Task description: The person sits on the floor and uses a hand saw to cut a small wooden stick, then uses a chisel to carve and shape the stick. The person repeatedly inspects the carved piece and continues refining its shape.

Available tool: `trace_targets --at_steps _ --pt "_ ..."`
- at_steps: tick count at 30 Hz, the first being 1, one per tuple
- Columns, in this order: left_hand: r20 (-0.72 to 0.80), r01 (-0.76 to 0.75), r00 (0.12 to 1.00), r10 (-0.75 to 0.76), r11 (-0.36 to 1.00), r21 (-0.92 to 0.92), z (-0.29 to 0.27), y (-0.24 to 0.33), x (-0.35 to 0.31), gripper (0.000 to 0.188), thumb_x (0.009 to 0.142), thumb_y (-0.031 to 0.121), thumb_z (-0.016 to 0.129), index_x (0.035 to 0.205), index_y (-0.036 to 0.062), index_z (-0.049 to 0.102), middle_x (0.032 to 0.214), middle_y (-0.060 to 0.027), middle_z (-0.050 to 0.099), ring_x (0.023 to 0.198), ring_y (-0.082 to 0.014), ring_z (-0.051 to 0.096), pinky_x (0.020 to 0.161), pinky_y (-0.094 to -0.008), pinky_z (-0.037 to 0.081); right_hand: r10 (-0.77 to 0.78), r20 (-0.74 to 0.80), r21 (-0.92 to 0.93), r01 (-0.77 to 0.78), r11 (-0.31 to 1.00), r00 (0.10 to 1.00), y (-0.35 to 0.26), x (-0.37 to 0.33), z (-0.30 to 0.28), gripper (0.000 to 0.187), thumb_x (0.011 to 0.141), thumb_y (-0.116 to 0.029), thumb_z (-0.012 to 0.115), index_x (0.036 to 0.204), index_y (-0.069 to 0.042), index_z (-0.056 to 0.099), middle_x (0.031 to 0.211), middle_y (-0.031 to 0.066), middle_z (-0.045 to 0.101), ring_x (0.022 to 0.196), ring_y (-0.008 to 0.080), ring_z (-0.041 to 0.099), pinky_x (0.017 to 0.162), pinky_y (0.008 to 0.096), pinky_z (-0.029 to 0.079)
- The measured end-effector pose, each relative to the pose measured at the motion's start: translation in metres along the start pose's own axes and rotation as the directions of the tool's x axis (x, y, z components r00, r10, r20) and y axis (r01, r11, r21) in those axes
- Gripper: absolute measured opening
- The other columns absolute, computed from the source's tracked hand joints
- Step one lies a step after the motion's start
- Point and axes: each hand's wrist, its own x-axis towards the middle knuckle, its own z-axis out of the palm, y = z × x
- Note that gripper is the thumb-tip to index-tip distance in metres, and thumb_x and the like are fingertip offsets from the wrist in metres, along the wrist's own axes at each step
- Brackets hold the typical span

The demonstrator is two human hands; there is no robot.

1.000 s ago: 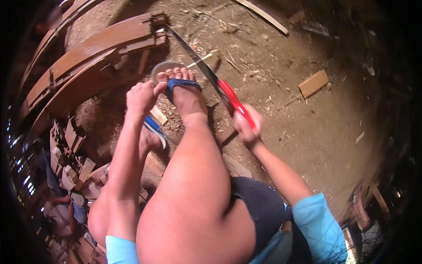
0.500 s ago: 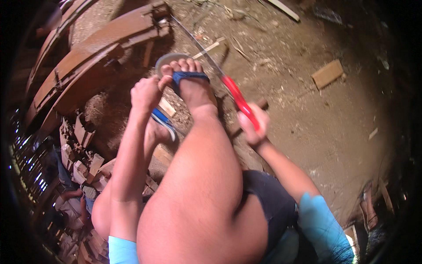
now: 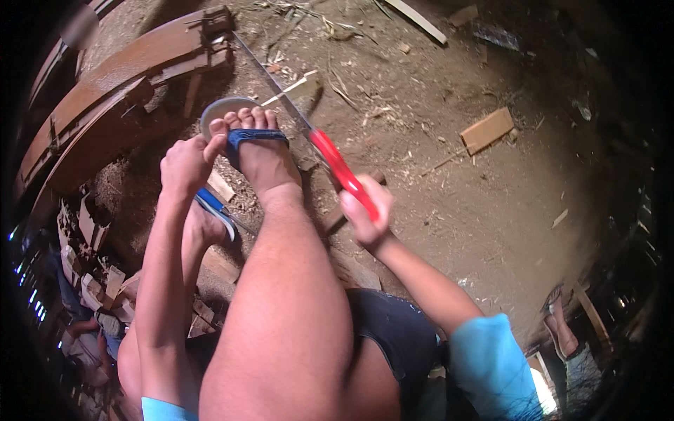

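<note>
My right hand point(image 3: 366, 210) grips the red handle of a hand saw point(image 3: 330, 158). Its thin blade point(image 3: 270, 81) runs up and left to the end of a stack of curved brown wooden pieces point(image 3: 133, 84). My left hand point(image 3: 184, 165) is closed in a fist beside my right foot, which wears a blue-strapped sandal point(image 3: 246, 137); what the fist holds is hidden. My right leg fills the lower middle. My other foot, in a blue sandal point(image 3: 214, 210), rests lower left.
Dirt floor point(image 3: 449, 210) strewn with sawdust and shavings. A small wood block point(image 3: 486, 130) lies at right, a plank point(image 3: 418, 19) at top. Several cut wood blocks point(image 3: 98, 281) are piled at lower left. Another person's foot point(image 3: 558, 326) shows at lower right.
The view has shifted slightly. My right hand and the saw have drawn back toward me a little; my left hand stays by the foot.
</note>
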Motion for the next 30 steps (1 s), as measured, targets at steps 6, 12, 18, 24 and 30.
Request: trace_targets --at_steps 6,12,18,24,30 --pt "-0.004 -0.034 0.999 0.034 0.999 0.02 0.011 0.007 -0.002 0.059 0.086 0.063 0.044 0.087 0.0099 0.068 0.081 -0.0197 0.065 0.083 -0.0348 0.064 0.073 -0.0463 0.049 -0.01 0.052 0.016 0.009 1.0 0.999 -0.015 -0.027 -0.026 0.019 0.083 -0.019 0.058 0.084 -0.001 0.06 0.065 0.0072 0.057 0.057 0.0167 0.057 0.054 0.0282 0.044" --pt "-0.017 -0.011 1.0 0.011 1.0 0.006 0.007 -0.011 -0.004 0.057 0.086 0.062 0.045 0.086 0.0092 0.067 0.079 -0.0194 0.065 0.081 -0.0342 0.064 0.071 -0.0457 0.049 0.027 0.016 0.056 -0.027 0.998 1.0 -0.002 -0.004 0.012 0.015 0.084 -0.016 0.058 0.083 -0.001 0.057 0.066 0.0052 0.055 0.059 0.0168 0.055 0.054 0.0294 0.042" --pt "-0.016 -0.038 0.999 0.038 0.999 -0.003 0.006 -0.001 0.002 0.056 0.086 0.061 0.047 0.085 0.0085 0.067 0.078 -0.0192 0.064 0.078 -0.0335 0.063 0.07 -0.045 0.049 -0.084 0.011 -0.021 0.085 0.996 0.996 -0.006 0.008 0.002 0.017 0.085 -0.018 0.058 0.087 -0.001 0.059 0.067 0.0086 0.055 0.056 0.0182 0.056 0.053 0.0307 0.043" --pt "-0.03 -0.04 0.999 0.04 0.999 0.001 0.009 -0.003 0.0 0.055 0.086 0.059 0.048 0.084 0.0078 0.067 0.077 -0.0189 0.064 0.076 -0.0328 0.063 0.068 -0.0443 0.049 0.024 0.072 -0.073 -0.019 0.997 0.997 -0.01 -0.045 -0.028 0.022 0.085 -0.021 0.058 0.087 0.001 0.061 0.067 0.0074 0.057 0.059 0.0161 0.057 0.056 0.0288 0.045" --pt "-0.022 -0.038 0.999 0.037 0.999 -0.015 0.01 -0.008 -0.008 0.053 0.086 0.058 0.05 0.083 0.0071 0.066 0.075 -0.0186 0.064 0.074 -0.0322 0.063 0.067 -0.0437 0.049 -0.06 0.02 -0.022 0.061 0.998 0.998 -0.006 0.009 0.024 0.017 0.086 -0.018 0.057 0.081 -0.001 0.056 0.059 0.0078 0.05 0.051 0.018 0.051 0.051 0.0307 0.04"
